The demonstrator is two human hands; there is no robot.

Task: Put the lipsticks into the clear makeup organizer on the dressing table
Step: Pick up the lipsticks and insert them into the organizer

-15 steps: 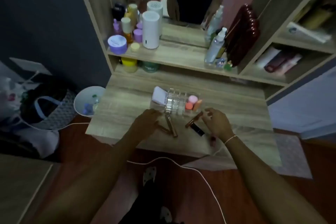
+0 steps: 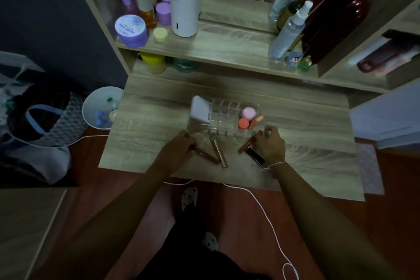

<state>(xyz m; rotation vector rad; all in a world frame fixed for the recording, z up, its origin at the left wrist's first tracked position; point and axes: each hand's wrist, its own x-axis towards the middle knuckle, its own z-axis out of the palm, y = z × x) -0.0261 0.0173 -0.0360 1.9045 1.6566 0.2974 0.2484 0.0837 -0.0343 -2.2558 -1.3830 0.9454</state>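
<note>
Pretty much nothing's been moved on the counter (image 2: pixel 159 107) since half a second ago. The clear organizer (image 2: pixel 223 118) is still parked just beyond both hands. The left hand (image 2: pixel 176 151) stays closed on a reddish lipstick (image 2: pixel 205 154); the right hand (image 2: pixel 271 145) stays pinched on a copper lipstick (image 2: pixel 247 144). A gold lipstick (image 2: pixel 219 153) is left between them, and a black lipstick (image 2: pixel 254 155) is tucked beside the right hand.

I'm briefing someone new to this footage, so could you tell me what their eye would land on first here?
Probably the two hands, left hand and right hand, each at a lipstick among the four lipsticks lying on the table. Just behind sits the clear organizer, its middle cells empty, with pink and orange items at its right end. On the shelf above, the white cylinder stands out.
</note>
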